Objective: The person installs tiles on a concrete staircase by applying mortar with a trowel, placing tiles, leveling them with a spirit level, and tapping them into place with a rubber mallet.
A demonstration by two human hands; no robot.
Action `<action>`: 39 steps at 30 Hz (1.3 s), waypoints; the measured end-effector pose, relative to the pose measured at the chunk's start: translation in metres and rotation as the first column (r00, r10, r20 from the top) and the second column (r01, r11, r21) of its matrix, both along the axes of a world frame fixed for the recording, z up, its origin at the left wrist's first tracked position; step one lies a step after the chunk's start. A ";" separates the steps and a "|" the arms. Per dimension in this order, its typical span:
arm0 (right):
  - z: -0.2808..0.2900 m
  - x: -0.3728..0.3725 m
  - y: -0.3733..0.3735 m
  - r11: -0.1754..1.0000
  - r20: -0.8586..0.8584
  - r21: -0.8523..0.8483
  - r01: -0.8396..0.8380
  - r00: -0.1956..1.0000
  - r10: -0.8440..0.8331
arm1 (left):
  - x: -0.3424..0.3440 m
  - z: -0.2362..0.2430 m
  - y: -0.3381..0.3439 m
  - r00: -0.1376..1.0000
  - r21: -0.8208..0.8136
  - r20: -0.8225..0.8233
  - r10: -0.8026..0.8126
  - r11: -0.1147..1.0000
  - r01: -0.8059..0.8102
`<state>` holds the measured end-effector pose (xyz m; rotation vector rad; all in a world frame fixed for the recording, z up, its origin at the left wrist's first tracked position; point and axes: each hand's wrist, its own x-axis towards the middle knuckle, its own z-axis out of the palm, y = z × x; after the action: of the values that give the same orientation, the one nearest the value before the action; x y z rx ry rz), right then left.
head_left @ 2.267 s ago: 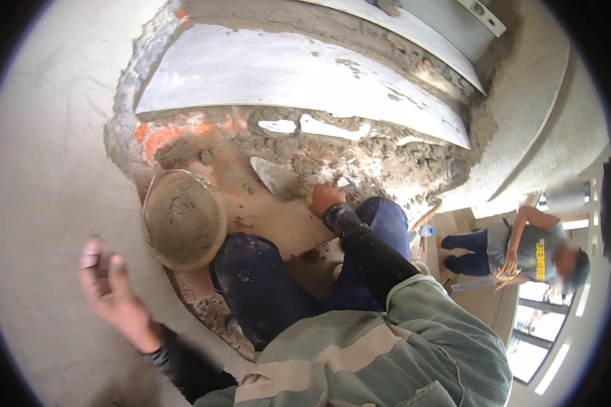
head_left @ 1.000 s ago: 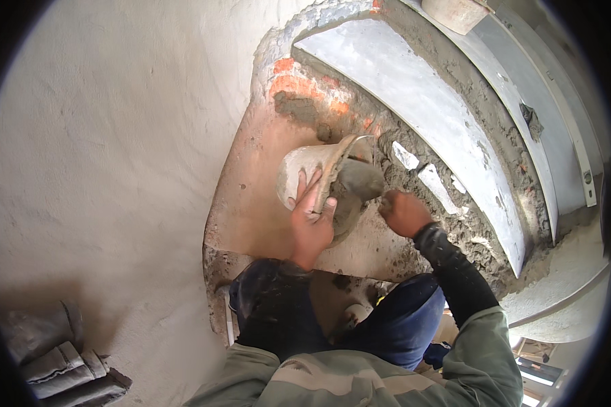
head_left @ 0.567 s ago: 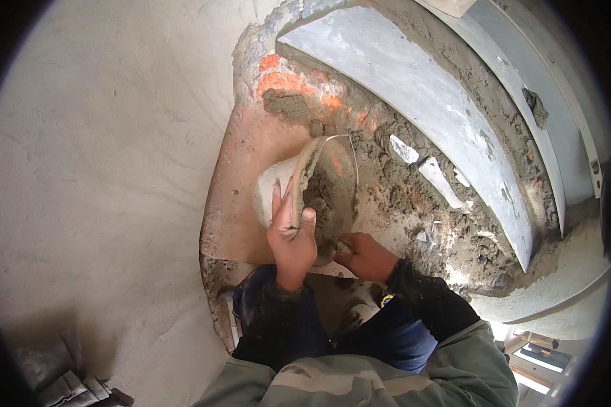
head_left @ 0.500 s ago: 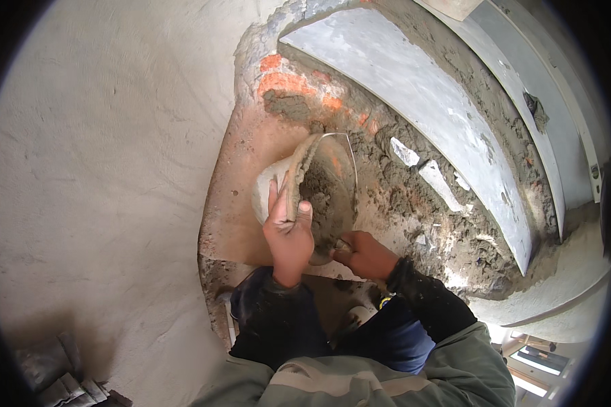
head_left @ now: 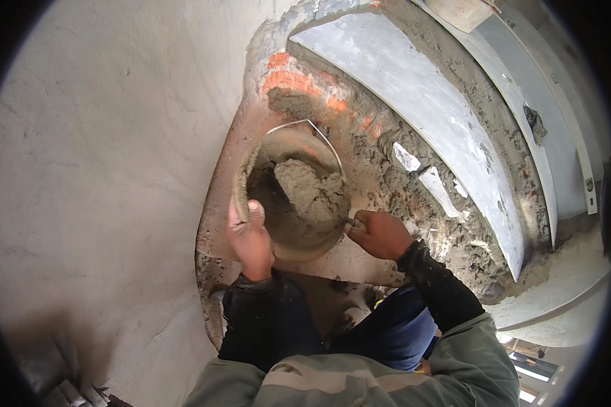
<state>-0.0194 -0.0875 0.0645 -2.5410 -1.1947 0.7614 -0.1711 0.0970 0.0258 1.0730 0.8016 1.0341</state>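
Note:
A bucket (head_left: 295, 254) with a thin wire handle stands tilted on a brown slab in front of me, its rim crusted with mortar. My left hand (head_left: 251, 241) is closed on the left side of that rim, thumb over the edge. Inside lies wet grey mortar (head_left: 322, 207). At the bucket's right edge my right hand (head_left: 383, 234) is closed round the handle of what looks like a trowel. Its mortar-covered blade (head_left: 297, 182) seems to reach into the bucket; the mortar hides most of its outline.
A plastered wall (head_left: 115, 169) fills the left. Ahead are exposed bricks (head_left: 292, 81), then rough mortar with white fragments (head_left: 439, 192). A long grey slab (head_left: 421, 95) runs along the right, with another slab and a spirit level (head_left: 589, 186) beyond. Dark blocks (head_left: 68, 390) lie at lower left.
The bucket has tipped back toward upright, so its inside shows more, and my left hand has moved left with its rim. My right hand has shifted slightly right and up; a mortar-covered mass now shows inside.

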 end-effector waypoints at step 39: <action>-0.093 0.110 -0.090 0.776 0.213 0.333 0.536 0.759 -0.616 | -0.038 -0.036 0.072 0.888 -0.087 -0.455 0.070 0.989 -0.123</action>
<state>0.0907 -0.1779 -0.0288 -2.6310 -0.4430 0.0486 -0.2086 0.1690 -0.0106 1.2020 1.2874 0.8152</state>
